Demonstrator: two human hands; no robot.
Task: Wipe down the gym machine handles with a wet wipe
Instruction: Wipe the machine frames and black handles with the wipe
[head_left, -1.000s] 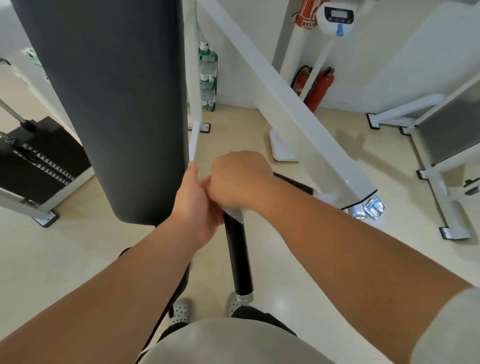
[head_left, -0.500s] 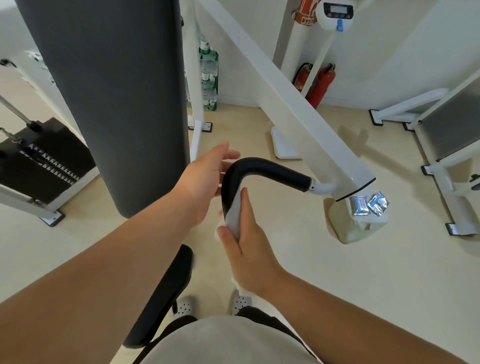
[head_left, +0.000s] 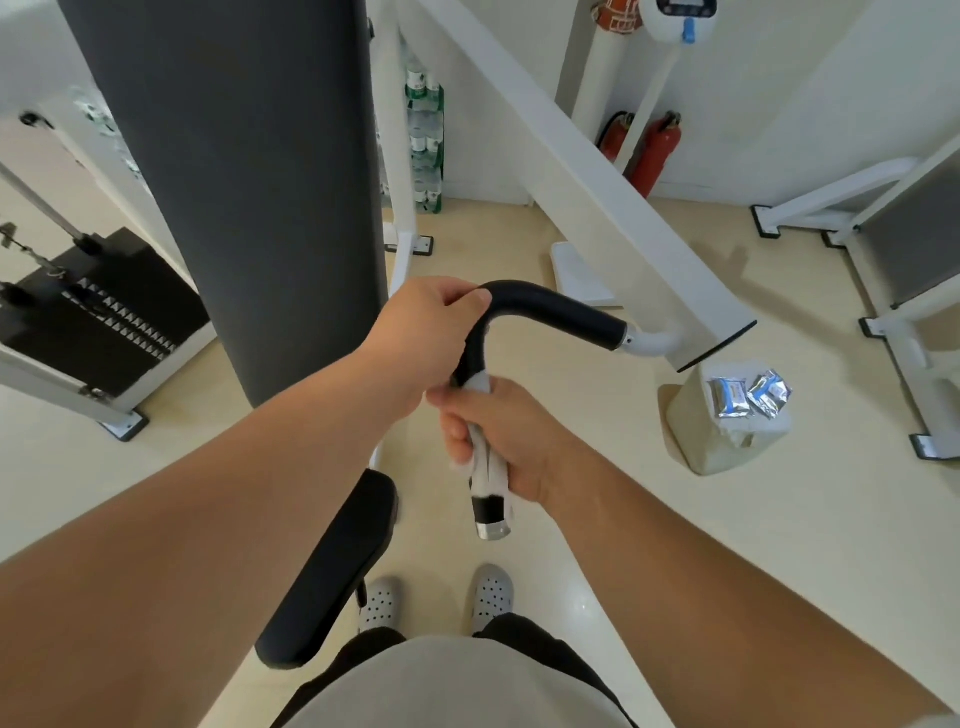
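At frame centre the left grip (head_left: 426, 332) curls round the black handle's (head_left: 556, 312) bend. Just below, the right grip (head_left: 509, 436) clasps a wet wipe (head_left: 485, 467) around its shaft. A glossy cream floor (head_left: 649, 545) lies beneath, with red fire extinguishers (head_left: 654, 150) upper right.

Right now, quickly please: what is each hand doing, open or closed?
Left hand: closed, gripping the bend of the black handle.
Right hand: closed, gripping the wet wipe around the handle.

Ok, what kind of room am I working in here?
Probably a gym: a black weight stack in a white frame at left, a tall grey pad on the machine ahead, and a padded black handle round which the right hand grips a white wipe.
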